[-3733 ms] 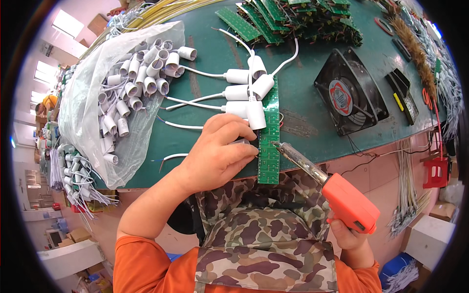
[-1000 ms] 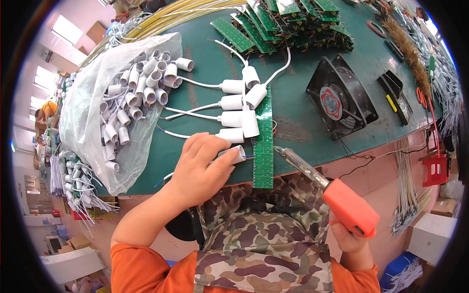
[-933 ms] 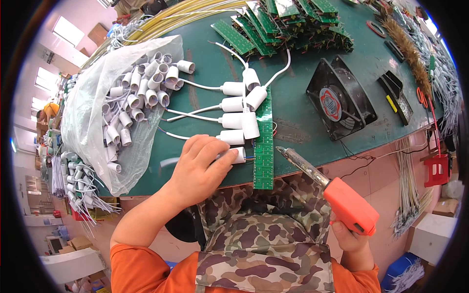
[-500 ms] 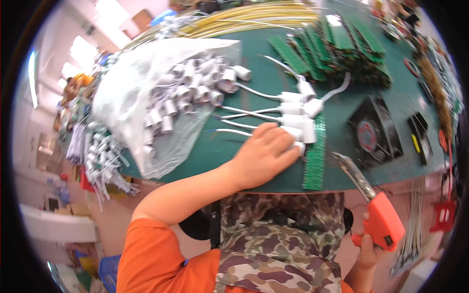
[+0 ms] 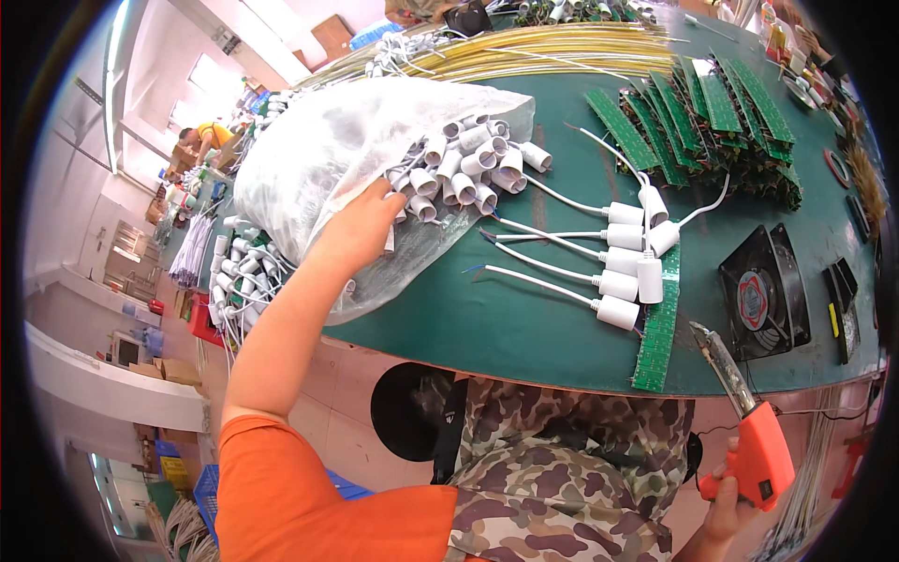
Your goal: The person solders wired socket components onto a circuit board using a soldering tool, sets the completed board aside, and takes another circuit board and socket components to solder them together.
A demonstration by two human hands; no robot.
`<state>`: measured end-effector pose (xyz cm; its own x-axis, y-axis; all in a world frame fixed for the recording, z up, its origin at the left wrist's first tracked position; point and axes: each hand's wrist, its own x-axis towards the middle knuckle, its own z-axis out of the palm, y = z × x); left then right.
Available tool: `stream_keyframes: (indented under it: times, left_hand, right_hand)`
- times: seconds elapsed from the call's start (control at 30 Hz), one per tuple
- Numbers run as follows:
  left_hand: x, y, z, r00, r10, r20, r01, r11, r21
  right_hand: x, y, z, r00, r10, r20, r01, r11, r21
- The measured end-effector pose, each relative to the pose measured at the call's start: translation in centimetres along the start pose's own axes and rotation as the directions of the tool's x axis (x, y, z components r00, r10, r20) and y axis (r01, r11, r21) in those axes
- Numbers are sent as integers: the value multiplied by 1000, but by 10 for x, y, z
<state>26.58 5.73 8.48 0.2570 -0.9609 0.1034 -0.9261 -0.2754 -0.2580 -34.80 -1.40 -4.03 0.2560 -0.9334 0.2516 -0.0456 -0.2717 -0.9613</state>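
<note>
My left hand point(image 5: 361, 225) reaches over the edge of the clear plastic bag point(image 5: 290, 140), its fingers stretched among the loose white cylindrical caps point(image 5: 459, 164). The fingertips are partly hidden there, and I see no cap gripped in them. My right hand point(image 5: 730, 506) is wrapped round the handle of a red soldering gun point(image 5: 760, 459), whose metal tip points up over the table's near edge. Left of that tip lies a green circuit board strip point(image 5: 658, 342). Several white caps with wire tails point(image 5: 618, 312) rest along and beside it, most wires pointing left.
Stacked green circuit boards point(image 5: 698, 112) stand at the back right. A black fan point(image 5: 763, 295) sits right of the strip, beside a black holder point(image 5: 841, 309). Long yellowish rods point(image 5: 562, 47) lie across the back. More wired white caps point(image 5: 245, 281) hang at the left edge.
My left hand has left the wired caps at the strip and moved left to the loose caps at the bag. The right hand still holds the soldering gun. The view has shifted.
</note>
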Motion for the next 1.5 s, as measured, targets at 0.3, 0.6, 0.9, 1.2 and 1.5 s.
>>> stream_keyframes:
  times: [0.3, 0.6, 0.9, 1.2, 1.5]
  left_hand:
    - [8, -20, 26, 997, 62, 46, -73, 946, 315]
    - [-8, 87, -30, 877, 407, -256, -480, 713, -511]
    - [-22, 195, 6, 819, 346, -459, -574, 451, -684]
    - [-18, 220, 19, 758, 281, -588, -628, 560, -541]
    - [-17, 228, 22, 784, 280, -553, -610, 512, -605]
  right_hand:
    - [-4, -3, 3, 1000, -25, 15, 25, 1000, -12]
    - [-9, -14, 9, 999, 34, 8, -34, 999, -1]
    - [-4, -26, 14, 960, -44, 275, 79, 990, -117]
    - [2, -32, 19, 951, -93, 293, 147, 975, -168]
    - [4, -35, 20, 940, -86, 332, 168, 959, -226]
